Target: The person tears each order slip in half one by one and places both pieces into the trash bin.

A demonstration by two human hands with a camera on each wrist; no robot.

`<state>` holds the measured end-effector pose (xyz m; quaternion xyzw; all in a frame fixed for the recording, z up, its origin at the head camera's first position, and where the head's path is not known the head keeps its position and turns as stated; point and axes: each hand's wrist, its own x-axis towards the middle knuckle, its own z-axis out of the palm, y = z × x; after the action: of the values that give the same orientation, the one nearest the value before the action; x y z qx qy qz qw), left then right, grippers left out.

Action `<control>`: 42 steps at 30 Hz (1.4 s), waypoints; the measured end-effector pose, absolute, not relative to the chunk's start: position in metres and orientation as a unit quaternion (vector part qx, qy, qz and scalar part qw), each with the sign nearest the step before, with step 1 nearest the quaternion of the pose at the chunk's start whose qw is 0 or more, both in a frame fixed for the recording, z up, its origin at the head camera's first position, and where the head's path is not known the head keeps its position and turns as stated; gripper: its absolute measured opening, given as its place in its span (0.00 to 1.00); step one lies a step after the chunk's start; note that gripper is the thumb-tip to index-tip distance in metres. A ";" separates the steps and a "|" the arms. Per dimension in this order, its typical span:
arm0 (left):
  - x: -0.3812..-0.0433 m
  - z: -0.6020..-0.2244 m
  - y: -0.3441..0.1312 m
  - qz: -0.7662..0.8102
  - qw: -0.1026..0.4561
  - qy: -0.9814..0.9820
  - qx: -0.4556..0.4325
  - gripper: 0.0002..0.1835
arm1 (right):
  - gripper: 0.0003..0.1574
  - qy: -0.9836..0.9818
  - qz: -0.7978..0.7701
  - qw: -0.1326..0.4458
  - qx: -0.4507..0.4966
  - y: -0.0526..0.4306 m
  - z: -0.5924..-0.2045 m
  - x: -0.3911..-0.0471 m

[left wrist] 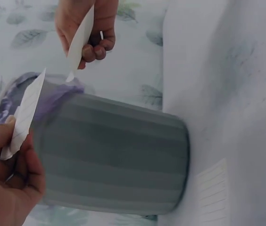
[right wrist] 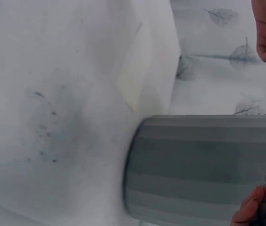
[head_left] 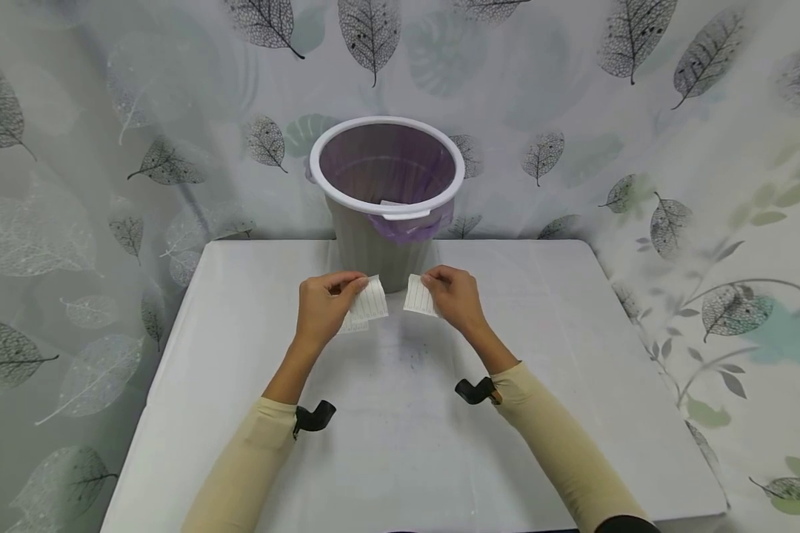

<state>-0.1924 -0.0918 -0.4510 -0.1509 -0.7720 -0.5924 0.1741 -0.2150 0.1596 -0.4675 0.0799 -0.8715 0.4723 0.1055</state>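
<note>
My left hand (head_left: pixel 320 305) pinches a piece of lined paper (head_left: pixel 370 299) between thumb and fingers, in front of the bin. Level with it on the other side, my right hand (head_left: pixel 458 299) holds a smaller lined paper piece (head_left: pixel 418 297). A gap separates the two pieces. In the left wrist view the left piece (left wrist: pixel 28 110) stands nearly edge-on, and the right hand's piece (left wrist: pixel 82 40) shows beyond it. Another lined paper (left wrist: pixel 213 195) lies on the table, partly hidden behind the left hand's piece in the head view.
A grey bin (head_left: pixel 380 252) with a white rim stands at the table's back edge, lined with a purple bag (head_left: pixel 407 228). A bit of white paper (head_left: pixel 392 203) shows inside it. Leaf-patterned curtain (head_left: pixel 507 89) hangs behind and around the white table (head_left: pixel 540 296).
</note>
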 end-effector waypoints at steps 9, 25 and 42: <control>-0.197 -0.401 -0.101 -0.575 0.183 -0.780 -0.170 0.07 | 0.07 -0.853 0.491 0.129 0.121 0.166 -0.416 -0.208; -0.240 -0.326 -0.110 -0.552 0.196 -0.792 -0.172 0.09 | 0.09 -0.838 0.492 0.174 0.162 0.166 -0.326 -0.248; -0.292 -0.304 -0.115 -0.547 0.157 -0.812 -0.130 0.09 | 0.10 -0.850 0.479 0.185 0.117 0.157 -0.303 -0.299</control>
<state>-0.2916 -0.1148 -0.3043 -0.1302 -0.8119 -0.5469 0.1573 -0.2993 0.1569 -0.3035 0.1166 -0.8498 0.4794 0.1855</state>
